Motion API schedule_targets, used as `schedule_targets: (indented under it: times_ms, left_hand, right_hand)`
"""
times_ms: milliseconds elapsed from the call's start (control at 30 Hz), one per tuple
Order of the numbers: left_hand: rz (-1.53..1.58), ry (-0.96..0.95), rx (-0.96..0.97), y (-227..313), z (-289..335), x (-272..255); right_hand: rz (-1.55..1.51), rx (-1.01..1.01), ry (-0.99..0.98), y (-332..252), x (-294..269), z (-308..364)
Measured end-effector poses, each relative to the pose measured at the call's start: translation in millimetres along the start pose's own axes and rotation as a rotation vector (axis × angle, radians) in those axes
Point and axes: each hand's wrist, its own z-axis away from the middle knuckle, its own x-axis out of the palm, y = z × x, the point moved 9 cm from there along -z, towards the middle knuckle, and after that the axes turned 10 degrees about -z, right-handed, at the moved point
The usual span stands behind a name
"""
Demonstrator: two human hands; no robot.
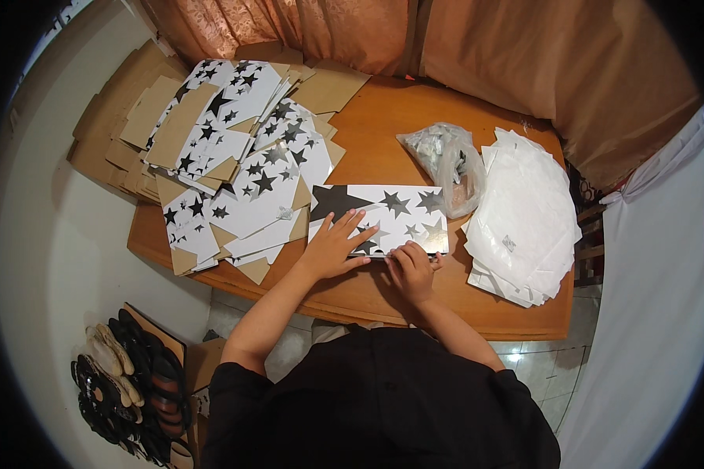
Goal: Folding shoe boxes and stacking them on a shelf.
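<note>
- The star-printed box (395, 213) is lying on the table (352, 301), near its front edge, between a spread of cards on one side and a stack of sheets on the other.
- The left hand (336, 248) is resting on the box's top with its fingers spreading apart; its grip is not clamping on anything.
- The right hand (411, 270) is bending its fingers at the box's near edge; whether its grip is closing on that edge, I cannot tell, since the knuckles are hiding the contact.
- If the left palm were pressing too hard, the box could be denting or creasing, as card tends to be giving way under a flat push.
- If the right fingers were pulling unevenly, the near edge could be bending or tearing.
- The plastic bag (463, 178) is sitting right by the box's far right corner; a push that way could be nudging it into the white sheets (524, 203).
- Those sheets are reaching the table's right side in an uneven stack, so a knock could be sending some sliding off.
- The star-printed cards (250, 199) are overlapping loosely on the left; a brush from the left forearm could be shifting them.
</note>
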Motion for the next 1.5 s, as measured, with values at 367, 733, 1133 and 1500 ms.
schedule_targets:
  times_ms: [367,733,1133,1500]
  left_hand:
    - [-0.029,0.383,-0.097,25,10,1]
    - [-0.092,0.501,-0.073,29,15,-7]
    - [0.121,0.662,-0.605,60,83,-1]
    - [0.928,0.647,-0.762,107,124,88]
  right_hand:
    - [0.038,-0.060,-0.015,-7,1,-6]
    - [0.083,0.385,-0.191,64,-20,-33]
    - [-1.199,1.053,-0.047,158,32,-42]
    - [-1.014,0.873,-0.312,82,-6,45]
